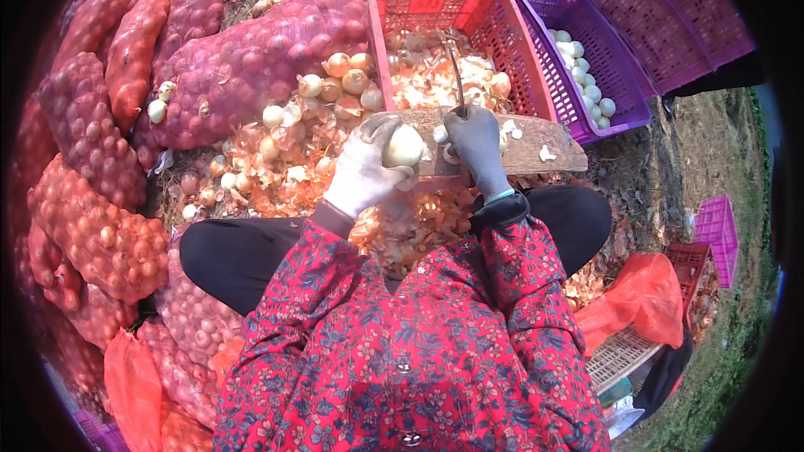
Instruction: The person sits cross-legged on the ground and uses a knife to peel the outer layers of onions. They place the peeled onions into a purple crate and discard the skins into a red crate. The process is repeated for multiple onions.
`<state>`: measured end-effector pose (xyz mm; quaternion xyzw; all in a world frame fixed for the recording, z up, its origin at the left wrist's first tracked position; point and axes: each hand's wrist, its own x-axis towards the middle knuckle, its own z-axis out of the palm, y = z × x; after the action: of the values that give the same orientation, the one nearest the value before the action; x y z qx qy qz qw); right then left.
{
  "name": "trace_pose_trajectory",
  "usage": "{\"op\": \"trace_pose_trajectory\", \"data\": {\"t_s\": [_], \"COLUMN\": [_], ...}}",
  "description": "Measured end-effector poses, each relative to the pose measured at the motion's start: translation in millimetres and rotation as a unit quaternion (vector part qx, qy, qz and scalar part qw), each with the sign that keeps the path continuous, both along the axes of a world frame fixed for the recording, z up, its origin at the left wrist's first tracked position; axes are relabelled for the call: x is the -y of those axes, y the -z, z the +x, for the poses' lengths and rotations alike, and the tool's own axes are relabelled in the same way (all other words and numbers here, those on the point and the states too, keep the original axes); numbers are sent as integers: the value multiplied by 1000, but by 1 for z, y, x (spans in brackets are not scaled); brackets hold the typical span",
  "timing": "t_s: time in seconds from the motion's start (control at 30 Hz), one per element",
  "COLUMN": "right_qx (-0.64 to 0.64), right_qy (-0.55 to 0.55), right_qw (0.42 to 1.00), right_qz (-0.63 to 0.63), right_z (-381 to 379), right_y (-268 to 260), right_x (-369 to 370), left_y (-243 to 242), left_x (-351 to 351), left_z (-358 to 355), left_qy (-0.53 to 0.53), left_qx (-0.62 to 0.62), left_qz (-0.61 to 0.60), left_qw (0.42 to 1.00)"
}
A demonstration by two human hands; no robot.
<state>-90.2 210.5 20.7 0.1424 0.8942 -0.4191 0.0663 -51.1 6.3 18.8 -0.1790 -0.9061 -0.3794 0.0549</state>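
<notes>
My left hand [364, 163], in a pale work glove, holds a whitish onion [404, 145] above the left end of a wooden board [553, 150]. In a grey glove, my right hand [478, 141] grips a knife [456, 72] over the middle of the board, its dark, thin blade pointing away from me. The knife's handle is mostly hidden by my fingers. Small white onion trimmings [546, 153] lie on the board. Behind it stands a red plastic crate [374, 31] with onion skins [433, 78] and some onions in it; the board rests against its near side.
A purple crate [628, 119] at the right holds peeled white onions [590, 93]. Full mesh sacks of onions [270, 63] crowd the left. Loose unpeeled onions [355, 81] and skins [301, 169] cover the ground by my legs. An orange mesh bag [647, 295] lies at lower right.
</notes>
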Motion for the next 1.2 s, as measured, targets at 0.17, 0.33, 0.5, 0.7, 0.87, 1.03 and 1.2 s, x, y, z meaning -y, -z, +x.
{"op": "trace_pose_trajectory", "data": {"t_s": [0.17, 0.33, 0.5, 0.7, 0.87, 1.03, 1.2], "right_qx": [-122, -106, -54, -56, -47, 211, 79], "right_qy": [-85, -189, -237, -220, -198, -17, 101], "right_qw": [987, 951, 923, 916, 960, 912, 930], "right_qz": [53, 220, 298, 331, 191, -352, -344], "right_z": [51, 108, 133, 130, 113, 102, 89], "right_y": [-12, -31, -39, -35, -15, -51, -27], "right_x": [3, 9, 3, 4, 0, -6, -6], "left_y": [-2, 1, -3, 0, 0, -1, -2], "left_x": [1, -3, -12, -19, -26, -25, -23], "left_z": [-1, 1, 6, 8, 6, 6, 10], "left_qy": [-19, -22, -36, -49, -54, -49, -37], "left_qx": [18, 5, 2, -21, -44, -30, -43], "left_qz": [-6, -10, 2, 18, 18, 21, 13], "left_qw": [1000, 1000, 999, 998, 997, 998, 998]}}
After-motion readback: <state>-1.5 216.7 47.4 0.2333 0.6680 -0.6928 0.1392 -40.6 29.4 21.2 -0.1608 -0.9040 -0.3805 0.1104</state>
